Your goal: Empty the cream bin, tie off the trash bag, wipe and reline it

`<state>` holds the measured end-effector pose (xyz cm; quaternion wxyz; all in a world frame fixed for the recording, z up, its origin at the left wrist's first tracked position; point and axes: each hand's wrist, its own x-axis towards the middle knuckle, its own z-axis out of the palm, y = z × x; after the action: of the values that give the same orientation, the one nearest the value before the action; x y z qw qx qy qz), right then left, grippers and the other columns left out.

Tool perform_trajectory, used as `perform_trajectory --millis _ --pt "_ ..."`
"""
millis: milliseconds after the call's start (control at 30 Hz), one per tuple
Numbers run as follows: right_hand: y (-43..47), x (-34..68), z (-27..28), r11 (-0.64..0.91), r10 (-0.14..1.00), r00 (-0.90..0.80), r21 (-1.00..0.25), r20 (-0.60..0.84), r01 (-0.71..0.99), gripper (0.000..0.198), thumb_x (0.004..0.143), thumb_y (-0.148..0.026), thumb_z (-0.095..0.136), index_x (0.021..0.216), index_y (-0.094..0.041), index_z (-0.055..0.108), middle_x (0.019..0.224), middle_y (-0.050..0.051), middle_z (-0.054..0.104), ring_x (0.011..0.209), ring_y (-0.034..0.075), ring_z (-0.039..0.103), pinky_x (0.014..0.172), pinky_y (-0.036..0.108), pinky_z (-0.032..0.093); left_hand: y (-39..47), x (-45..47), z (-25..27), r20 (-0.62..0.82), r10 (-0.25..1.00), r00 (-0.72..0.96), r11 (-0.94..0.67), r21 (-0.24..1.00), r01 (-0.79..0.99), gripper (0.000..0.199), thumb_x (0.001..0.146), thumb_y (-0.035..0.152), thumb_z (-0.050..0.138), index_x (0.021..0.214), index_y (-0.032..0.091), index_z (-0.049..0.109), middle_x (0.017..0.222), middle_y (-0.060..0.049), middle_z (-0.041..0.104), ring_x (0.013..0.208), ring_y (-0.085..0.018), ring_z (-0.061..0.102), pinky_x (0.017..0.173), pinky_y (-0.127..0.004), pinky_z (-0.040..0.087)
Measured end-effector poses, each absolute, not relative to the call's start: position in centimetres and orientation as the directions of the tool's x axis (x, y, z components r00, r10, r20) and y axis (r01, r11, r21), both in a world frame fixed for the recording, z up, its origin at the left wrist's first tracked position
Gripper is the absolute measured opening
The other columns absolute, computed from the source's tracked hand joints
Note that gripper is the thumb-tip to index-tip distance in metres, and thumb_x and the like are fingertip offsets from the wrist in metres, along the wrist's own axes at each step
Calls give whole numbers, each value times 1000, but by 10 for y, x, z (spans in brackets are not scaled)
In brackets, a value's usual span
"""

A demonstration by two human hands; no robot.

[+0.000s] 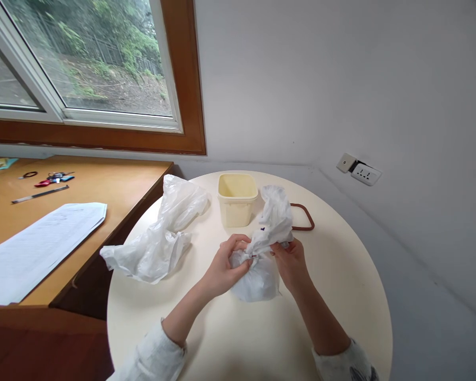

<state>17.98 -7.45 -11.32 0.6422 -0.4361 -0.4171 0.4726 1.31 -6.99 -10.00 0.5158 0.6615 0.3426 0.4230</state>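
A white plastic bag (257, 283) with something bulky inside sits on the round table (325, 312) in front of me. Its neck is twisted, and the loose upper part flops away toward the back. My left hand (228, 264) pinches the bag at the twisted neck from the left. From the right, my right hand (291, 262) grips a fold of the same bag with thumb and fingers. What the bag contains is hidden. Just behind it stands a pale yellow plastic tub (238, 203), without a lid.
Another crumpled white plastic bag (158, 243) lies on the table's left side. A brown rounded frame (310, 218) rests behind my right hand, partly covered. On the wooden desk (130, 180) at left are papers (43, 248), a pen (39, 194) and keys (57, 177).
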Motion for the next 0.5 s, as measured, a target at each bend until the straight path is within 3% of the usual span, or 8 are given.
perform_trajectory --millis 200,333,400,500 --pt "-72 180 -108 162 971 226 -910 78 -381 20 62 -34 72 64 -19 58 63 -1 55 60 13 49 58 27 41 -65 12 -105 207 907 367 -257 962 93 20 73 26 63 92 21 60 87 -5 63 85 -22 57 75 -30 43" --pt "-69 181 -109 67 960 278 -946 -25 -317 22 64 -36 71 73 -18 62 70 1 58 64 13 51 61 27 42 -65 11 -107 203 877 436 -286 949 135 29 70 26 67 98 22 57 95 -5 61 87 -21 56 76 -30 43" --pt "-67 183 -110 63 955 296 -958 -23 -280 25 66 -38 70 79 -18 62 75 2 59 67 14 52 63 28 43 -64 11 -109 196 871 451 -303 936 179 36 67 25 70 101 23 56 101 -5 61 91 -21 55 78 -30 43" --pt "-65 186 -111 100 940 341 -958 3 -268 33 68 -37 68 94 -19 58 81 2 58 70 13 52 65 27 43 -63 12 -112 175 882 437 -280 941 190 31 72 24 65 102 23 56 98 -4 63 89 -20 57 75 -28 45"
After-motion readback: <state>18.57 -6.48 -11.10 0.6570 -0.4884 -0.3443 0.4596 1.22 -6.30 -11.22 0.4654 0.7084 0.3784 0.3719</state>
